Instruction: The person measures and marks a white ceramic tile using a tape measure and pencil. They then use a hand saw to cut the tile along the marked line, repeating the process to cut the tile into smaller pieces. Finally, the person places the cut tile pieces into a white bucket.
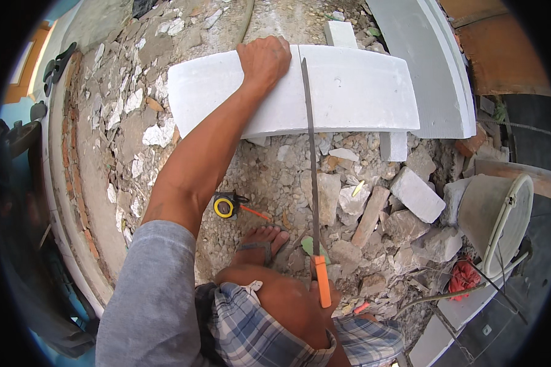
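A large white lightweight block (pixel 355 92) lies across rubble, propped on a smaller white piece (pixel 393 145). My left hand (pixel 264 60) presses flat on its top, near the middle. A long handsaw (pixel 311 159) with an orange handle (pixel 322 280) stands with its blade across the block just right of that hand. My right hand (pixel 300 306) grips the handle low in the view, close to my knee. My sandalled foot (pixel 260 243) rests on the rubble below the block.
A yellow and black tape measure (pixel 225 206) lies on the ground by my foot. Broken bricks and stone chunks (pixel 404 214) cover the ground. A grey bucket (pixel 496 214) lies tipped at the right, a red rag (pixel 464 276) beside it. A curved white slab (pixel 434 61) sits behind.
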The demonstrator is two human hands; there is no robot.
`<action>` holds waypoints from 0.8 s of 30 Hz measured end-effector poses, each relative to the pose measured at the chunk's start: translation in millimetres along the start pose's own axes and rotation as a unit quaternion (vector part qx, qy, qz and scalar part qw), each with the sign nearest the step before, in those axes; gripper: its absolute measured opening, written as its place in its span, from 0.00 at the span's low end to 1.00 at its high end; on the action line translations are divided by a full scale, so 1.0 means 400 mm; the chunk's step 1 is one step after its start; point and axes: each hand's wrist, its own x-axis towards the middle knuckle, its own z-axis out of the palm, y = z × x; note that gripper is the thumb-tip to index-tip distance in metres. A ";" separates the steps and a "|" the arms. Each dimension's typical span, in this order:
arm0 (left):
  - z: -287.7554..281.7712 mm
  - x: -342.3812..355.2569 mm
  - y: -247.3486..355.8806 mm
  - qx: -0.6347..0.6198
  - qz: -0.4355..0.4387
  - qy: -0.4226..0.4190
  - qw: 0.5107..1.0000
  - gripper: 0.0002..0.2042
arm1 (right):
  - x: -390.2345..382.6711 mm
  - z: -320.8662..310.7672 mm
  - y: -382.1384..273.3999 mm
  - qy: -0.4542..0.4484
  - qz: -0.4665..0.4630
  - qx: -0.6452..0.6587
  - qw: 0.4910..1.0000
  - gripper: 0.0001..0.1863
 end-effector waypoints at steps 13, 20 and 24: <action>-0.003 0.001 -0.006 0.006 0.004 -0.003 1.000 0.23 | 0.013 0.004 0.010 -0.006 -0.010 -0.034 0.999 0.16; 0.009 -0.010 -0.045 0.017 0.026 0.000 1.000 0.23 | 0.149 0.035 -0.073 -0.037 0.016 -0.003 0.999 0.14; 0.002 0.012 -0.014 0.016 0.009 0.007 1.000 0.23 | 0.002 0.005 -0.022 0.010 -0.037 0.017 0.999 0.13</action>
